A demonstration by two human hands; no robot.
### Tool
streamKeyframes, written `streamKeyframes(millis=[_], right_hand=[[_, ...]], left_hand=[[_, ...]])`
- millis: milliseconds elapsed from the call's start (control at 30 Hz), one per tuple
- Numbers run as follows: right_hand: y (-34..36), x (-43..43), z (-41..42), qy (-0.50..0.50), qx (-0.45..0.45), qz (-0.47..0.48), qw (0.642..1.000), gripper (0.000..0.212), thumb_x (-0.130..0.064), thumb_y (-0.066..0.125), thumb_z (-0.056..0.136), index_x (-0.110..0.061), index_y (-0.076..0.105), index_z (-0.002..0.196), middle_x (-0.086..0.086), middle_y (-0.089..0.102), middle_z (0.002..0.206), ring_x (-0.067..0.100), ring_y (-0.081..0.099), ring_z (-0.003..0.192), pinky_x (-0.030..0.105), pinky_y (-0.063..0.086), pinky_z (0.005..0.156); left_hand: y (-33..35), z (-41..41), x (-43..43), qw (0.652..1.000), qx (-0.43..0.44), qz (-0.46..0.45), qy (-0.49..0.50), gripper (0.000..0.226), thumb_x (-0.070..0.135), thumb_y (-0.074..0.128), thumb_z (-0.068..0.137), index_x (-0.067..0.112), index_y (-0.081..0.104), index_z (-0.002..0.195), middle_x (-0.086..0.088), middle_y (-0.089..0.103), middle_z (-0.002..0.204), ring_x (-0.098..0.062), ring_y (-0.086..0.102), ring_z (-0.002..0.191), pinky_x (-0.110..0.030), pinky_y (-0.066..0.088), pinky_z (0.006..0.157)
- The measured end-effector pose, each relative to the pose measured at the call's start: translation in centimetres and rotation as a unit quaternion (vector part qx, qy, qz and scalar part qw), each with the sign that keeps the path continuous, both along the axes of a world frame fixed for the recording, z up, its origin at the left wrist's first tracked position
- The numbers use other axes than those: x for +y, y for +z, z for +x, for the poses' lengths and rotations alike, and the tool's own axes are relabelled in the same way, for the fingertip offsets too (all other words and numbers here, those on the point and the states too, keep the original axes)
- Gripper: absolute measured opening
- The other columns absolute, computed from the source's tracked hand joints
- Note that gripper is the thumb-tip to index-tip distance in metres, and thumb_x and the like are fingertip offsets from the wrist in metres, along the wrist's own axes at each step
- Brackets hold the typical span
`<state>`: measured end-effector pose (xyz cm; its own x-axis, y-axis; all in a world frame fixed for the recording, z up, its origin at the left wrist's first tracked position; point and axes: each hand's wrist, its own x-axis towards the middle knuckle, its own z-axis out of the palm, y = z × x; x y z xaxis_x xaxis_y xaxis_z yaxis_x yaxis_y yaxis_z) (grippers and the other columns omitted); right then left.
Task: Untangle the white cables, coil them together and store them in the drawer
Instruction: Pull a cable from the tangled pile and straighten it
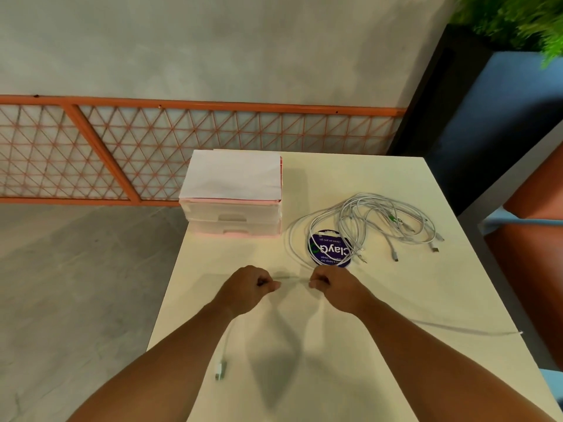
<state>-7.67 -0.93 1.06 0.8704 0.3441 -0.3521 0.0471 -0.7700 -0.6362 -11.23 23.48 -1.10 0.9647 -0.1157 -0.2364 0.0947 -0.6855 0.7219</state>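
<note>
You have two hands in view, one stretched cable, one heap, one drawer unit and one round sticker. Your left-hand grip [249, 287] and right-hand grip [332, 287] are both closed. The curled fingers of each pinch the same thin white cable [292, 280], which runs taut between them above the cream bench [396, 178].

From the left grip one tail drops toward you and ends in a white USB plug [220, 368] beside your left forearm. A blurred white tail [487, 332] runs out from under your right forearm to the bench's right edge.

The tangled heap of white cables [350, 208] lies beyond your right hand. Its loops overlap the round purple printed sticker [330, 249], and its plugs splay to the right. You cannot count its cables.

The translucent pink-trimmed plastic drawer unit [231, 213] sits at the far left corner, flush with the left edge. It has two drawers, both closed, and a white sheet [231, 178] on top. The widest stretch of bench top showing lies near you, between and under your forearms.
</note>
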Motion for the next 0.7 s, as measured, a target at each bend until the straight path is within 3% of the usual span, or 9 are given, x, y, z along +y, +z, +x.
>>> streamKeyframes(millis=[100,167,233,333,500,633,700], right_hand=[[0.0,-1.5,0.3,-0.029,0.000,-0.036,0.999,0.025,-0.019,0.060,0.097,-0.029,0.056,0.074,-0.011,0.058,0.072,0.007,0.054,0.068,0.017,0.037,0.058],[-0.2,-1.6,0.4,-0.021,0.005,-0.053,0.998,0.019,-0.019,0.060,0.096,-0.026,0.061,0.078,-0.006,0.064,0.079,0.012,0.059,0.076,0.021,0.043,0.064],[-0.3,-0.8,0.4,-0.006,0.000,-0.047,0.999,0.011,-0.015,0.058,0.095,-0.021,0.067,0.093,0.000,0.068,0.091,0.017,0.064,0.086,0.029,0.050,0.075],[0.0,1.7,0.0,0.034,-0.018,-0.016,0.999,0.018,-0.017,0.058,0.096,-0.023,0.070,0.109,-0.007,0.065,0.097,0.012,0.061,0.088,0.025,0.048,0.080],[-0.1,5.2,-0.4,0.075,-0.002,0.008,0.997,0.018,-0.024,0.061,0.096,-0.019,0.072,0.109,0.000,0.069,0.105,0.015,0.061,0.091,0.028,0.047,0.084],[-0.5,5.7,-0.2,0.020,0.001,0.035,0.999,0.014,-0.024,0.061,0.096,-0.017,0.073,0.100,0.005,0.070,0.094,0.023,0.064,0.088,0.029,0.047,0.075],[-0.3,5.7,0.1,-0.001,-0.002,0.061,0.998,0.012,-0.021,0.061,0.096,-0.017,0.072,0.096,0.004,0.069,0.089,0.021,0.063,0.084,0.028,0.046,0.072]], left_hand=[[-0.7,-0.5,2.5,1.000,0.015,-0.004,0.019,0.018,0.036,0.065,0.094,0.026,0.077,0.087,0.008,0.072,0.083,-0.006,0.063,0.077,-0.026,0.050,0.075],[-0.7,-0.8,3.0,1.000,0.013,0.001,0.019,0.014,0.031,0.065,0.094,0.027,0.078,0.091,0.012,0.074,0.090,-0.003,0.064,0.084,-0.019,0.047,0.076],[-0.6,-0.9,2.8,1.000,0.004,0.003,0.024,0.012,0.028,0.067,0.093,0.025,0.079,0.091,0.012,0.074,0.089,-0.002,0.064,0.083,-0.016,0.044,0.073],[0.0,-1.0,2.1,0.999,-0.004,0.013,0.029,0.012,0.031,0.071,0.090,0.024,0.079,0.088,0.011,0.074,0.084,-0.003,0.063,0.078,-0.018,0.044,0.070],[0.1,-1.1,1.4,0.999,-0.032,0.022,0.029,0.007,0.038,0.072,0.087,0.035,0.072,0.080,0.016,0.067,0.082,-0.002,0.060,0.078,-0.022,0.044,0.072],[-0.6,-1.4,1.8,0.976,-0.204,0.077,0.023,0.017,0.045,0.066,0.087,0.031,0.072,0.094,0.016,0.059,0.095,-0.006,0.052,0.090,-0.026,0.042,0.079],[-0.3,-2.2,1.6,0.963,-0.254,0.075,0.058,0.023,0.048,0.058,0.090,0.029,0.069,0.083,0.014,0.059,0.082,-0.008,0.052,0.079,-0.026,0.043,0.070]])
